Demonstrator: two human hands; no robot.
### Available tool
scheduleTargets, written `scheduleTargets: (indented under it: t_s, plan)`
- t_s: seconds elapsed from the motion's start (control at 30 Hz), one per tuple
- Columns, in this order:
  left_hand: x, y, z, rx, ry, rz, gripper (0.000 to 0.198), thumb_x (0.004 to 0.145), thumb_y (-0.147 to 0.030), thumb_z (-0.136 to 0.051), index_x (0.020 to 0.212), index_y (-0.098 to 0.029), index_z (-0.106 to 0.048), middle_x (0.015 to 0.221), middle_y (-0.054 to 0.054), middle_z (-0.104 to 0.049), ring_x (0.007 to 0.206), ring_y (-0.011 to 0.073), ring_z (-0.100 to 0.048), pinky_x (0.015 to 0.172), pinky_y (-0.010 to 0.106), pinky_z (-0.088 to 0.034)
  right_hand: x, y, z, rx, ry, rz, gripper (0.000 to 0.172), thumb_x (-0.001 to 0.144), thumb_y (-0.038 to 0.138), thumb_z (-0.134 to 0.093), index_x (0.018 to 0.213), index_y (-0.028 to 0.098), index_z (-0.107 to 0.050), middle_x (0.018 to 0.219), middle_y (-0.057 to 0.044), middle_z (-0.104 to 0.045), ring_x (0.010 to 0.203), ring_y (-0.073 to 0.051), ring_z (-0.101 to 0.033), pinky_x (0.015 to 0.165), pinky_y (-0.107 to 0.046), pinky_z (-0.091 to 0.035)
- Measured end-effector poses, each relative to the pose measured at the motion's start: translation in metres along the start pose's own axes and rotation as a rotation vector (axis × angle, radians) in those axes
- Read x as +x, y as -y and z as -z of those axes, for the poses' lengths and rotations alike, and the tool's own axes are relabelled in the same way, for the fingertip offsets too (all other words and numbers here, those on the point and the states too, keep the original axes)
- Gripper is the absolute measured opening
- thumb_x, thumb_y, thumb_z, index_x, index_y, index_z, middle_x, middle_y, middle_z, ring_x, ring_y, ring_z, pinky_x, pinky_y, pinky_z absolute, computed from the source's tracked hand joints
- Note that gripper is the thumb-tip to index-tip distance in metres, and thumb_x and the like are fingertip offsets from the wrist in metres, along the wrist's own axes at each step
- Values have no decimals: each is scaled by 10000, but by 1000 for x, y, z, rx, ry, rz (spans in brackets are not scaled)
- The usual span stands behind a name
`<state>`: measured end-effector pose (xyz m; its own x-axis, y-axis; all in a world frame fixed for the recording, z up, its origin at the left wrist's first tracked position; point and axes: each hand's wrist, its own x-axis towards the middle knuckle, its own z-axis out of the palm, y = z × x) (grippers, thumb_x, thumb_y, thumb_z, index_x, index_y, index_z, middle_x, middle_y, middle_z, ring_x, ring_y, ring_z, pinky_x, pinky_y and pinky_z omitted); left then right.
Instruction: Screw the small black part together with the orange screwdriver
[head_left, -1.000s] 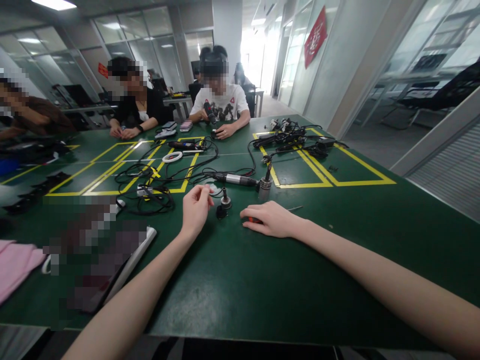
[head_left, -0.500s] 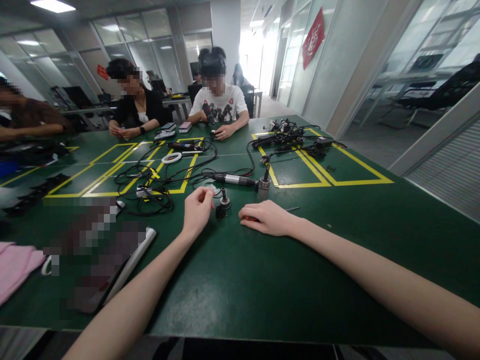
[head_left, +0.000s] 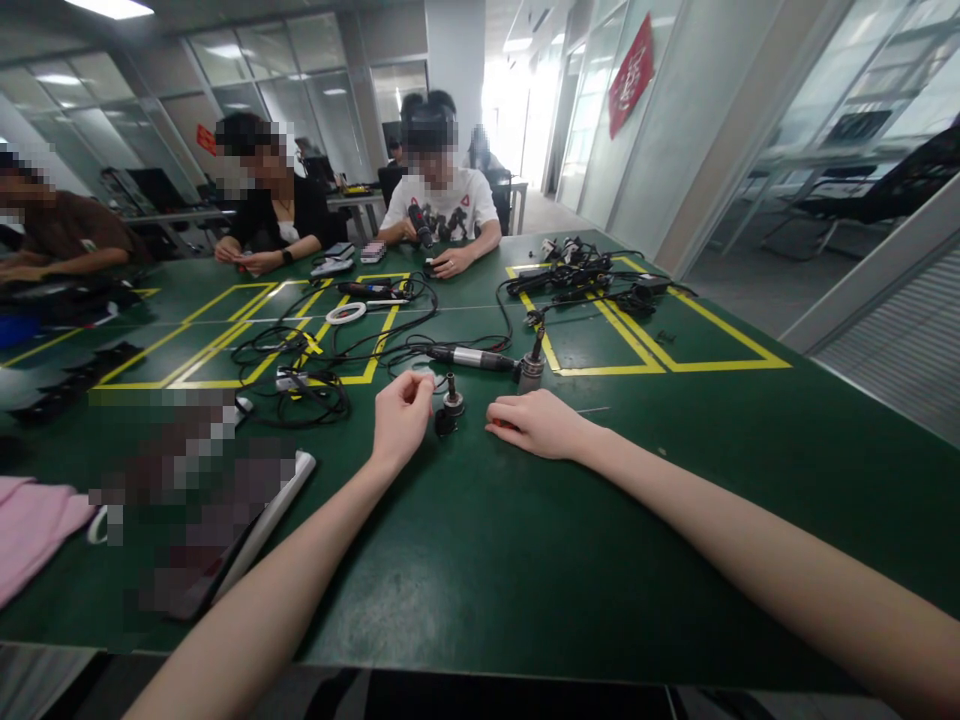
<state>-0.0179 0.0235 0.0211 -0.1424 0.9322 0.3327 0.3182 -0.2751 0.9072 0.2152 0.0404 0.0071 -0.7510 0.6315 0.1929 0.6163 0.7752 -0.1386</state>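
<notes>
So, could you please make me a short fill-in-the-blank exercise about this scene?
1. The metal part stands ____ the left hand and the right hand.
2. The red handle is partly covered by the ____ hand.
3. The cloth at the left edge of the picture is coloured ____.
4. The tape on the green table is coloured ____.

Missing words: between; right; pink; yellow.

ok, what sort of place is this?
Probably an office space used as a workshop: a green worktable with yellow-taped rectangles, a silver-and-black handheld tool on it, and glass partitions behind.
</notes>
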Motion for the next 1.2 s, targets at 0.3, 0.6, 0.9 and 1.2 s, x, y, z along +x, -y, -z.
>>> scheduleTargets:
  t_s: [0.3,0.6,0.9,1.2]
  plan:
    - [-34,-9,-14,359,350,-495,255,991,-312,-569,805,-189,-692,656,-14,-653,581,122,-578,605,248,-432,-10,-16,11,56,-382,-152,234,1003,375,-553,866,215,-656,797,-56,-730,710,-186,-650,667,-282,-410]
    - [-47,-15,-41,759,577,-360,332,1003,-325,-638,1300,-182,-678,1252,108,-705,1161,265,-694,953,369,-604,-29,-72,43,233,-516,-422,214,851,418,-652,908,213,-625,674,18,-568,621,-169,-520,651,-302,-410]
    - [-34,-28,-81,922,617,-320,398,1021,-546,-604,1155,-178,-668,1090,109,-744,1056,297,-735,872,380,-579,-11,-64,29,441,-219,-397,416,758,520,-766,976,170,-705,802,-12,-679,703,-174,-563,678,-299,-430]
    - [-4,-22,-92,901,736,-379,271,1064,-463,-558,1051,-218,-671,1034,81,-800,991,286,-760,786,335,-513,-26,-67,39,473,-240,-431,374,770,533,-728,853,169,-695,801,-29,-705,719,-186,-563,713,-318,-438]
